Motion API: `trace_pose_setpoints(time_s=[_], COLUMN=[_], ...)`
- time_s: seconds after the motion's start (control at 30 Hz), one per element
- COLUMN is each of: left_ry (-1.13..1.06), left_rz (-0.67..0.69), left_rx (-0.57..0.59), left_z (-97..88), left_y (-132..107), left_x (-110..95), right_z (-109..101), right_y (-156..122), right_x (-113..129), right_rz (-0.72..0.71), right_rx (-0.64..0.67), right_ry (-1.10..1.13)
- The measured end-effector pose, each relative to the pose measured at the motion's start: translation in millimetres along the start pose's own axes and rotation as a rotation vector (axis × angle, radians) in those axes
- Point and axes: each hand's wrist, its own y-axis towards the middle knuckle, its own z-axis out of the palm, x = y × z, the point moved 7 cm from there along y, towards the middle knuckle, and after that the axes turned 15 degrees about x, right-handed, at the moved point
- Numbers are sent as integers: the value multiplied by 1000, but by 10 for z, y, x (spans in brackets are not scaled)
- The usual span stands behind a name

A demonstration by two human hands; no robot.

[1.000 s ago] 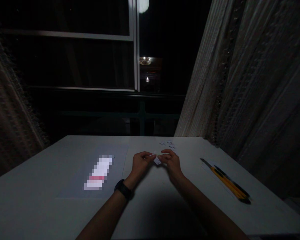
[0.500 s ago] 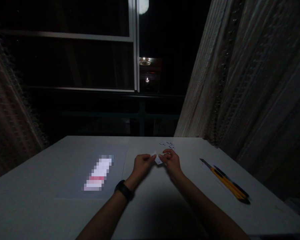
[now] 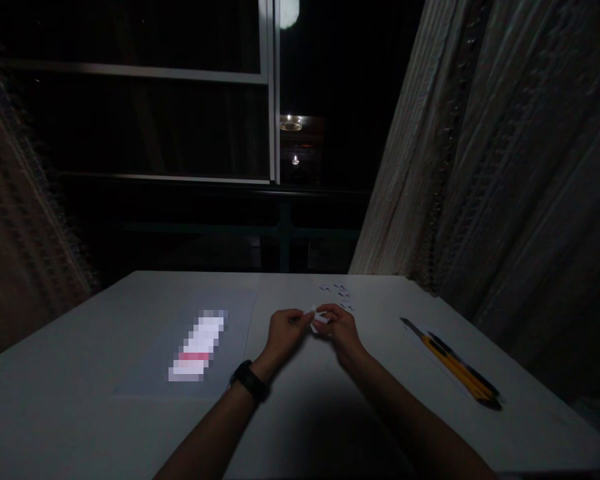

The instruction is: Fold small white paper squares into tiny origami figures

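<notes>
Between my two hands, above the white table (image 3: 300, 427), is a small piece of white paper (image 3: 321, 323). My left hand (image 3: 285, 331) pinches its left side between thumb and fingers. From the right, my right hand (image 3: 341, 327) closes on the same piece, its index finger curled over the top edge. The fingers partly cover the paper, so its exact folds cannot be made out. Just beyond the hands lie several small white paper pieces (image 3: 343, 294) with dark marks. A dark watch (image 3: 250, 380) is on my left wrist.
On the left, a lit, blurred-out screen (image 3: 200, 343) rests on a pale sheet (image 3: 145, 373). A yellow utility knife (image 3: 455, 367) lies on the right beside a dark, pen-like stick (image 3: 467, 365). Curtains (image 3: 415, 147) hang at both sides of a dark window.
My right index finger has come forward and down onto the top of the paper. The paper has shifted slightly in my fingers. Another small piece beyond my right hand now shows.
</notes>
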Motion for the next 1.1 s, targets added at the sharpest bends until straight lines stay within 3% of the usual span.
trace_pose_setpoints(time_s=[0.17,0.4,0.5,0.63,0.73,1.1], left_ry=[-41,-98,-232,-519,-579,-552], left_rz=[24,9,-25,-230,-223,-184], left_rx=[-24,-43,10,138,237,36], left_z=[-36,-106,-79,84,190,44], left_y=[-14,-12,26,33,22,-15], left_x=[-3,39,103,268,224,210], right_z=[-12,33,8,-118,-173,-19], right_y=[-22,-24,-8,13,24,46], right_x=[-24,27,13,-45,-70,34], right_rz=[59,-7,-19,-5,1,-7], right_rx=[-22,17,22,-44,-67,97], right_ry=[-10,-62,-38,16,36,-218])
